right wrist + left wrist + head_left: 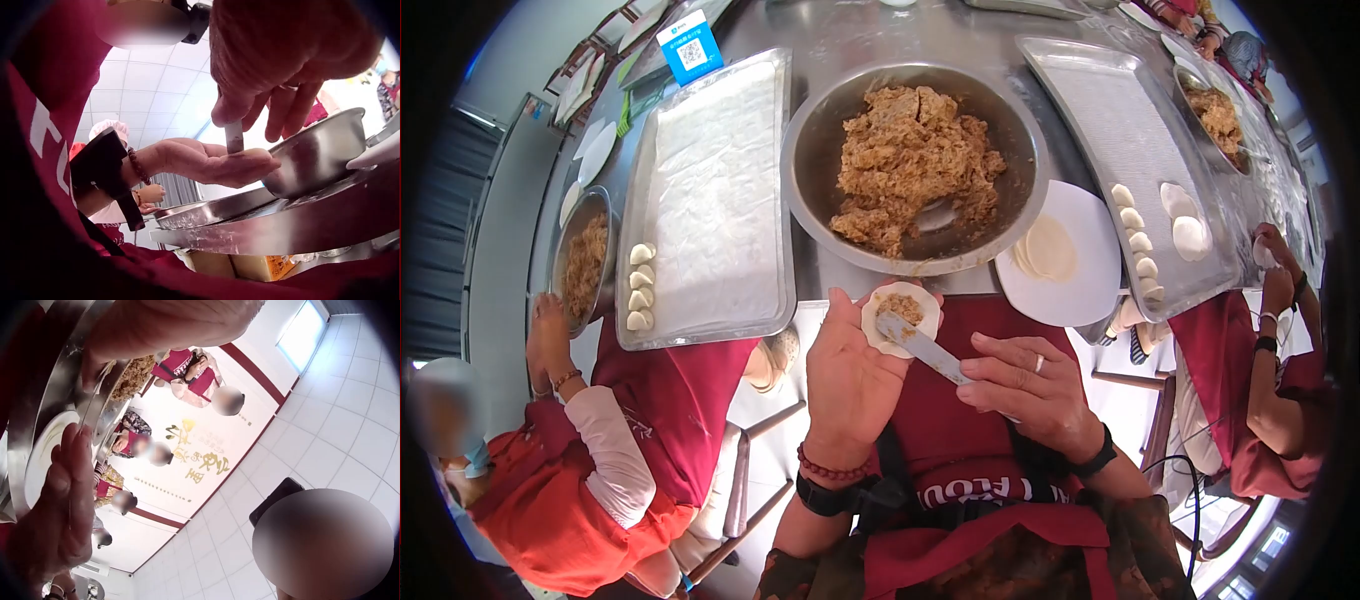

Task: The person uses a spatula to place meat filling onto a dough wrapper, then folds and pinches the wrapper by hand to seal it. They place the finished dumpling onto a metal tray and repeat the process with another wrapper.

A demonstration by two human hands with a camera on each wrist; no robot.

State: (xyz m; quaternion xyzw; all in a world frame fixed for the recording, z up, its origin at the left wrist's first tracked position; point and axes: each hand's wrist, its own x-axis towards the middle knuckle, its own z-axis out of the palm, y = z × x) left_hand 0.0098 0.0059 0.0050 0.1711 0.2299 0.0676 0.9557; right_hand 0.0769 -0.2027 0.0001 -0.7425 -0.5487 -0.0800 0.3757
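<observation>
In the head view a round dough wrapper (870, 322) with brown filling (903, 308) in its middle lies across the fingers of my left hand (852, 385), palm up. My right hand (1037, 392) grips a flat metal spatula (922, 348), its tip touching the filling. In the right wrist view my right hand (287, 56) pinches the spatula (234, 136) above my left hand (206, 164). The left wrist view shows my left hand (169, 331) at the top and my right hand (62, 512) at lower left; the wrapper cannot be made out clearly there.
Ahead stands a steel bowl (800, 190) of filling. White plate (1090, 240) holds stacked wrappers (1050, 248). Trays at left (715, 200) and right (1100, 110) hold several dumplings (641, 277). People in red aprons sit on both sides; a blue QR sign (689, 48) stands behind the left tray.
</observation>
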